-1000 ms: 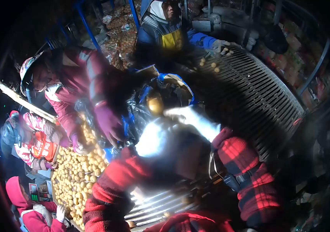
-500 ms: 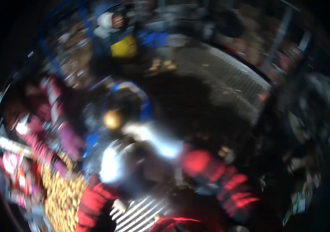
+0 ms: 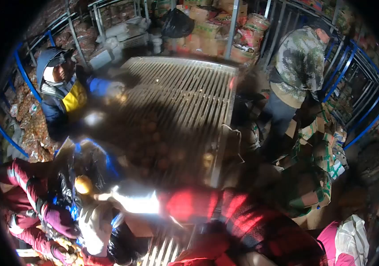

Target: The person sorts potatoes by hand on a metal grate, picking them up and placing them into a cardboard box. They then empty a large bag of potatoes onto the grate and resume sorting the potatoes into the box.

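Observation:
My right hand (image 3: 131,199), in a white glove, reaches left from a red-and-black plaid sleeve, its fingers stretched toward a round yellow potato (image 3: 83,184). Glare washes out much of this glove. Touch between fingertips and potato is unclear. Below the potato is my left hand (image 3: 94,228), also gloved, beside black plastic (image 3: 125,244); its fingers are not clear. Just behind the potato stands a box or bag with a blue-edged rim (image 3: 109,162).
A slatted metal table (image 3: 185,84) bears potatoes in shadow. A person in blue and yellow (image 3: 72,97) reaches over it. At left, a co-worker's purple-gloved hand (image 3: 60,221) is close to mine. Another person in camouflage (image 3: 300,62) stands at right near cardboard boxes (image 3: 316,133).
The view has swung right, bringing in the camouflaged person and boxes. Both my hands remain near the potato and the blue-edged rim, now lower left in view.

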The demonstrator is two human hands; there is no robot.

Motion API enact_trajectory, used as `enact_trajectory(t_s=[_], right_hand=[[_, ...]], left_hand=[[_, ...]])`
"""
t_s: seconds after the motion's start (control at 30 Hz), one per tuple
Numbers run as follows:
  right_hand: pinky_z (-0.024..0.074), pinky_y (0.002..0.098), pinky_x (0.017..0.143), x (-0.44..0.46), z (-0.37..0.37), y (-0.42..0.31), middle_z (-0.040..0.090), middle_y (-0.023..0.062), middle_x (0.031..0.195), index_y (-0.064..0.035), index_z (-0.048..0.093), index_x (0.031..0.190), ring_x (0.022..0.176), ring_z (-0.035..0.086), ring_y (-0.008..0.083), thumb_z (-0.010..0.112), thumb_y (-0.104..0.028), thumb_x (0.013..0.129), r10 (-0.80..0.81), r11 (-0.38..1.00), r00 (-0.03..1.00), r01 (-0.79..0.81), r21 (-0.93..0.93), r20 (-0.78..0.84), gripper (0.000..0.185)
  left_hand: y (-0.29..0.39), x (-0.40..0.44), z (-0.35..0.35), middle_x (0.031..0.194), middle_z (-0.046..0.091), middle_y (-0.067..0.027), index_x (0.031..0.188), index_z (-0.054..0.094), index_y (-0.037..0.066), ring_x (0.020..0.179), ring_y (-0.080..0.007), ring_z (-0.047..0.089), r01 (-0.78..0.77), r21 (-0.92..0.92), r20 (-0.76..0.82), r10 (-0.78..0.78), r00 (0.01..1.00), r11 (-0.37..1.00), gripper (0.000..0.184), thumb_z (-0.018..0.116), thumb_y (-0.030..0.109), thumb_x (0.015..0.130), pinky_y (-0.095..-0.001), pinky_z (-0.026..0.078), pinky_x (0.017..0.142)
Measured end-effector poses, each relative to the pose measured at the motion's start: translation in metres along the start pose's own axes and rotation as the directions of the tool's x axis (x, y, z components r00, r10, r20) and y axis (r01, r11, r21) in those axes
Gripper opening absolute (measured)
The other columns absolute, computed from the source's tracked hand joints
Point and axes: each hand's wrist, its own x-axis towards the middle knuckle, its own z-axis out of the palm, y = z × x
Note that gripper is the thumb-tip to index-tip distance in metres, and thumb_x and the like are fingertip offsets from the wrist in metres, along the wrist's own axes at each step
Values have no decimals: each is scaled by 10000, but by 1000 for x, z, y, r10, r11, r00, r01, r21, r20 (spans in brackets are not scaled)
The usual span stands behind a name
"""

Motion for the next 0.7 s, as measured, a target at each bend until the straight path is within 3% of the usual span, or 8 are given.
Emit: enact_trajectory(t_s=[0.07,0.23,0.33,0.37,0.43,0.53,0.63,0.7], right_hand=[[527,358,758,-21,6,27,699,129,954,-63,675,1183,793,650,248,609,-132,926,-179,983,980,180,-16,84,274],[508,326,905,-76,-11,62,669,150,1128,26,580,1296,983,639,208,596,-84,945,22,845,926,-219,489,376,368],[497,307,993,-48,-13,40,650,163,1232,79,524,1364,1097,633,185,589,-55,956,69,696,991,-127,706,111,434],[492,303,991,-21,-9,21,636,168,1275,80,541,1351,1115,626,184,584,-23,945,-123,989,988,129,69,-90,421],[513,298,942,6,15,-6,652,151,1275,50,572,1336,1103,639,167,550,22,947,-173,970,984,163,178,37,391],[552,338,725,17,46,5,730,130,995,-17,664,1216,838,696,208,563,-51,896,-392,792,899,438,-426,194,337],[553,379,678,-21,31,3,719,150,939,-34,686,1136,778,696,310,583,-62,837,-304,703,916,402,-587,262,317],[572,364,790,-46,10,15,721,168,1059,-21,670,1187,886,714,300,594,-37,863,-219,774,911,380,-507,349,333]], left_hand=[[12,2,-8,968,723,-127,934,726,74,872,-343,676,8,72,13,-9,1000,997,225,712,33,713,-434,534,821],[35,2,-44,892,702,-92,1006,739,113,841,-293,664,276,-56,123,-268,955,959,271,758,84,737,-401,539,752],[12,-19,-32,803,675,-63,995,745,137,782,-277,648,105,30,78,-107,991,994,280,768,90,719,-395,527,701],[6,-25,-33,792,667,-63,995,745,138,779,-277,647,117,36,91,-120,989,992,288,768,88,713,-396,525,697],[-6,-49,-37,761,644,-57,998,743,136,775,-276,639,118,64,48,-121,991,991,304,769,82,700,-396,521,686],[-15,-52,-52,787,650,-67,1011,738,98,775,-284,632,115,87,-37,-112,993,989,326,758,53,689,-385,517,678],[-35,-61,-64,827,664,-83,1003,731,82,789,-287,645,176,72,-110,-167,980,982,335,738,45,670,-383,529,689],[-38,-60,-70,873,679,-99,981,720,73,806,-284,669,233,-59,-172,-240,955,971,348,708,50,633,-377,554,706]])
